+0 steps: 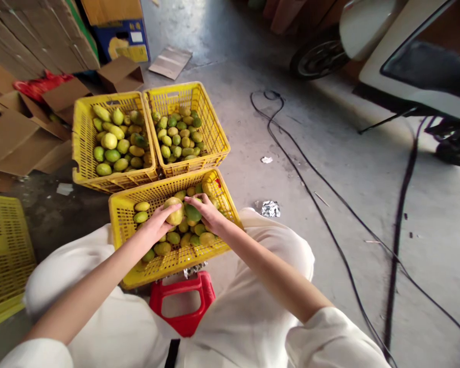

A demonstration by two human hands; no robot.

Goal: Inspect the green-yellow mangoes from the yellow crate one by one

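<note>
My left hand (160, 221) is closed around a large yellow-green lemon (174, 210). Close beside it, my right hand (208, 213) grips a greener lemon (192, 212). Both fruits are above the front yellow plastic crate (128, 273), which sits between my knees. Several smaller lemons (173, 238), green to yellow, lie in that crate, some hidden under my hands. Behind it stand two more yellow crates, the left one (85, 135) with larger fruit and the right one (216, 145) with smaller fruit.
A red plastic stool (184, 324) is under me. Opened cardboard boxes (23, 140) lie at the left, above another yellow crate (5, 255). Black cables (322, 212) run over the floor at right. A parked scooter (391, 66) stands at upper right. Crumpled foil (270, 208) lies near my right knee.
</note>
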